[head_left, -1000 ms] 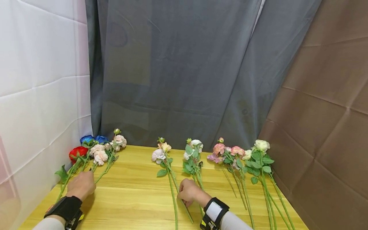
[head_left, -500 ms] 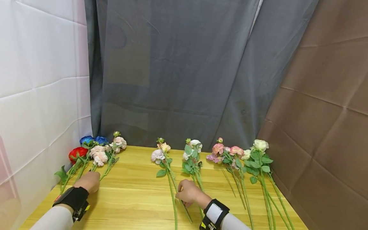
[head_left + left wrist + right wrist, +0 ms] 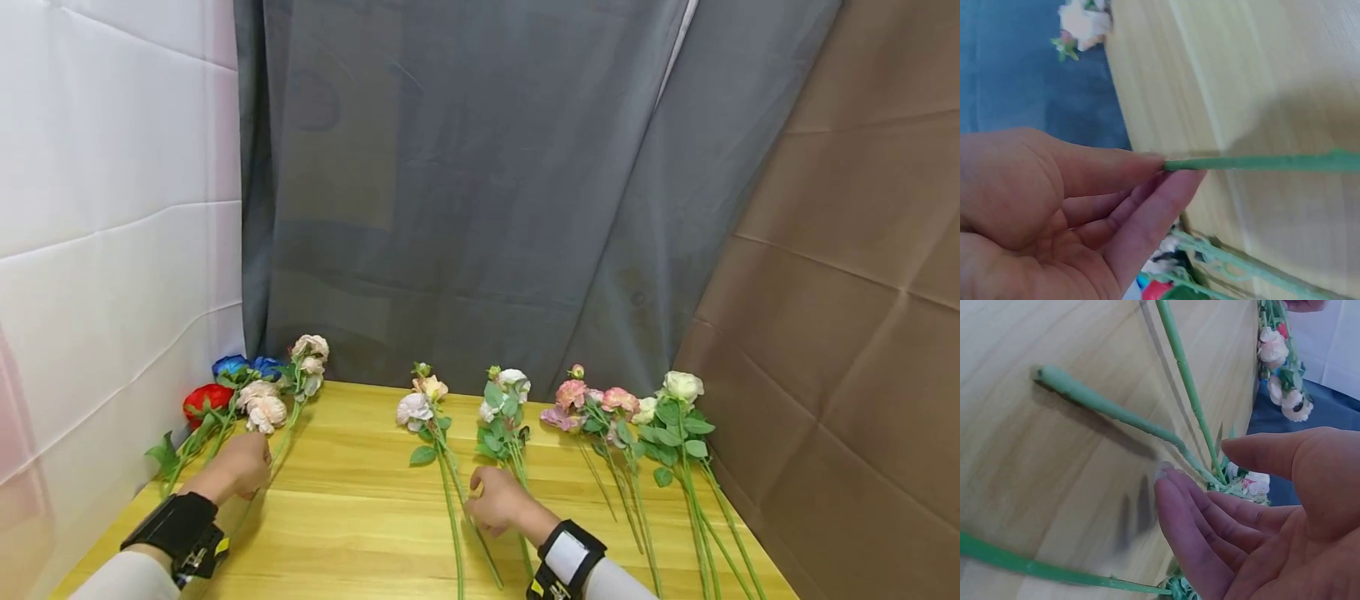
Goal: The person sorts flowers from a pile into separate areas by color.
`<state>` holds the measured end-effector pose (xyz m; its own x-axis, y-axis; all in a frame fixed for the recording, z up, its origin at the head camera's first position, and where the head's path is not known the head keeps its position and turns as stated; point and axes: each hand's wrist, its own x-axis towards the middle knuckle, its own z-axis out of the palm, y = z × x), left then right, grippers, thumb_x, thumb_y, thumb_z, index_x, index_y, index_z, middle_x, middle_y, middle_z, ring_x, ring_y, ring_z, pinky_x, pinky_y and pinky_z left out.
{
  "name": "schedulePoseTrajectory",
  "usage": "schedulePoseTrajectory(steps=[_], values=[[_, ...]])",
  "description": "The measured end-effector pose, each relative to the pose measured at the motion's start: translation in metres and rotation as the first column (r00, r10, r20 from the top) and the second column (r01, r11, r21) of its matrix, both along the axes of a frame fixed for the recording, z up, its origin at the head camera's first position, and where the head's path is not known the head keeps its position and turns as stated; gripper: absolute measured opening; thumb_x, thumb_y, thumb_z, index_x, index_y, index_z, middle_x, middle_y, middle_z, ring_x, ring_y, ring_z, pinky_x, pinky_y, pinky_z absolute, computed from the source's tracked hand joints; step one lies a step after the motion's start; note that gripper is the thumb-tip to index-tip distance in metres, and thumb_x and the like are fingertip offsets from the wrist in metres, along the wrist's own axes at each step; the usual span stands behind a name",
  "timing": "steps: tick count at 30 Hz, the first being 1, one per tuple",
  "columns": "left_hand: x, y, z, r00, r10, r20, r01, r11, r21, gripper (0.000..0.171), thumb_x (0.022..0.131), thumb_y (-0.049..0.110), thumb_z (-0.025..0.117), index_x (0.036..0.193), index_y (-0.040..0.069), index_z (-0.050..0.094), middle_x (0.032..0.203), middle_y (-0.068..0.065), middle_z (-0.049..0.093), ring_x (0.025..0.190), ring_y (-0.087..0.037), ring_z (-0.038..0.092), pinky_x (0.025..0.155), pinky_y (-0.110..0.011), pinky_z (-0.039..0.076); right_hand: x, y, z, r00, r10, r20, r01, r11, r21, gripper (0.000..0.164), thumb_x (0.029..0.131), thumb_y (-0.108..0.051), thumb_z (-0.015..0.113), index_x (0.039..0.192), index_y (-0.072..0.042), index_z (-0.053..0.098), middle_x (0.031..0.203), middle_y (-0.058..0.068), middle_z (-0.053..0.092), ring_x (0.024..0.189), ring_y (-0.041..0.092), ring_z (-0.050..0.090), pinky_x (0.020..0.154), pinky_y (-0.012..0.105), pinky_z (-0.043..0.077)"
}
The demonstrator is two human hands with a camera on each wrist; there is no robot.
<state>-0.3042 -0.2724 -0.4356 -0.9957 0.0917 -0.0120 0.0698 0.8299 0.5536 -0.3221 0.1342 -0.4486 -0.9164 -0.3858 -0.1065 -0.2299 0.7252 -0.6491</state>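
Note:
At the left of the head view my left hand (image 3: 243, 467) holds a pale pink flower (image 3: 311, 357) by its green stem. In the left wrist view the thumb and fingertips pinch that stem (image 3: 1260, 163) just above the table. My right hand (image 3: 498, 502) hovers by the cream-and-lilac flowers (image 3: 420, 404) at the middle. Its thumb and fingers stand apart around the lower part of a stem (image 3: 1110, 407), without a visible grip on it. White flowers (image 3: 512, 385) lie close to its right.
Red (image 3: 206, 402), blue (image 3: 231, 365) and other pale pink flowers (image 3: 264, 408) lie by the white left curtain (image 3: 120, 250). Pink flowers (image 3: 618, 400) and white roses (image 3: 682, 386) lie toward the brown right curtain (image 3: 847, 333). A grey curtain (image 3: 465, 192) hangs behind the wooden table (image 3: 352, 525).
My left hand has shifted to the right, and the pale pink flower has turned and separated a little from its neighbours. The right hand stays nearly in place among the middle stems.

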Motion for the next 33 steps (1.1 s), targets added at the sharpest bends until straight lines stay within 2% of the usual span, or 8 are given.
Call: schedulePoseTrajectory(steps=[7, 10, 14, 19, 22, 27, 29, 33], values=[[0.003, 0.018, 0.006, 0.989, -0.007, -0.146, 0.019, 0.997, 0.081, 0.035, 0.070, -0.012, 0.043, 0.060, 0.019, 0.029, 0.058, 0.006, 0.018, 0.055, -0.011, 0.018, 0.055, -0.027, 0.018, -0.002, -0.004, 0.002, 0.997, 0.008, -0.071, -0.008, 1.000, -0.005, 0.032, 0.094, -0.007, 0.066, 0.121, 0.008, 0.058, 0.064, 0.006, 0.060, 0.044, 0.018, 0.056, 0.046, 0.037, 0.054], [0.004, 0.028, 0.009, 0.985, -0.001, -0.171, 0.026, 0.989, 0.148, 0.027, 0.074, -0.011, 0.048, 0.064, 0.012, 0.040, 0.060, 0.004, 0.026, 0.056, -0.013, 0.026, 0.054, -0.028, 0.025, -0.003, -0.006, 0.002, 0.991, 0.009, -0.132, -0.006, 1.000, 0.021, 0.030, 0.093, -0.008, 0.067, 0.118, 0.007, 0.059, 0.072, 0.006, 0.060, 0.048, 0.017, 0.057, 0.047, 0.034, 0.050], [0.004, 0.045, 0.013, 0.982, 0.024, -0.186, 0.017, 0.976, 0.216, 0.007, 0.081, -0.009, 0.057, 0.079, -0.002, 0.056, 0.067, -0.003, 0.048, 0.062, -0.016, 0.049, 0.055, -0.031, 0.046, -0.002, -0.012, 0.002, 0.973, 0.009, -0.232, 0.006, 0.998, 0.066, 0.030, 0.093, -0.012, 0.069, 0.118, 0.004, 0.062, 0.080, 0.003, 0.060, 0.056, 0.013, 0.054, 0.052, 0.032, 0.044], [0.003, 0.072, 0.014, 0.973, 0.021, -0.230, 0.041, 0.965, 0.259, 0.008, 0.080, -0.011, 0.063, 0.084, -0.005, 0.059, 0.073, -0.005, 0.055, 0.065, -0.017, 0.054, 0.055, -0.031, 0.050, 0.001, -0.027, 0.004, 0.954, 0.050, -0.296, -0.042, 0.999, 0.035, 0.029, 0.093, -0.011, 0.069, 0.118, 0.003, 0.064, 0.083, 0.002, 0.064, 0.064, 0.013, 0.058, 0.054, 0.030, 0.046], [0.002, 0.092, 0.014, 0.968, 0.015, -0.251, 0.063, 0.952, 0.300, 0.010, 0.079, -0.012, 0.063, 0.084, -0.004, 0.060, 0.073, -0.005, 0.055, 0.066, -0.016, 0.054, 0.054, -0.030, 0.051, 0.004, -0.038, 0.005, 0.966, 0.103, -0.235, -0.117, 0.992, -0.045, 0.029, 0.093, -0.011, 0.069, 0.118, 0.003, 0.065, 0.093, 0.006, 0.068, 0.077, 0.017, 0.066, 0.062, 0.031, 0.053], [0.002, 0.130, 0.007, 0.974, 0.021, -0.227, 0.078, 0.904, 0.421, 0.013, 0.080, -0.016, 0.064, 0.086, -0.005, 0.059, 0.074, -0.006, 0.054, 0.066, -0.016, 0.056, 0.054, -0.029, 0.056, 0.015, -0.056, 0.001, 0.978, 0.206, -0.028, -0.207, 0.956, -0.210, 0.031, 0.098, -0.011, 0.066, 0.124, 0.005, 0.063, 0.103, 0.008, 0.070, 0.088, 0.021, 0.071, 0.070, 0.031, 0.058], [0.002, 0.143, 0.005, 0.977, 0.009, -0.212, 0.090, 0.887, 0.453, 0.013, 0.081, -0.016, 0.065, 0.087, -0.006, 0.060, 0.075, -0.007, 0.055, 0.065, -0.016, 0.057, 0.055, -0.030, 0.056, 0.021, -0.062, -0.001, 0.971, 0.235, 0.034, -0.216, 0.936, -0.278, 0.030, 0.098, -0.008, 0.065, 0.125, 0.006, 0.062, 0.104, 0.009, 0.070, 0.088, 0.023, 0.072, 0.071, 0.033, 0.060], [0.004, 0.163, 0.002, 0.976, -0.018, -0.218, 0.119, 0.878, 0.463, 0.013, 0.083, -0.017, 0.063, 0.090, -0.006, 0.061, 0.076, -0.008, 0.057, 0.064, -0.017, 0.059, 0.055, -0.030, 0.053, 0.029, -0.070, -0.004, 0.968, 0.229, 0.106, -0.166, 0.896, -0.413, 0.030, 0.096, -0.002, 0.063, 0.123, 0.012, 0.059, 0.098, 0.015, 0.072, 0.084, 0.033, 0.074, 0.072, 0.041, 0.063]])
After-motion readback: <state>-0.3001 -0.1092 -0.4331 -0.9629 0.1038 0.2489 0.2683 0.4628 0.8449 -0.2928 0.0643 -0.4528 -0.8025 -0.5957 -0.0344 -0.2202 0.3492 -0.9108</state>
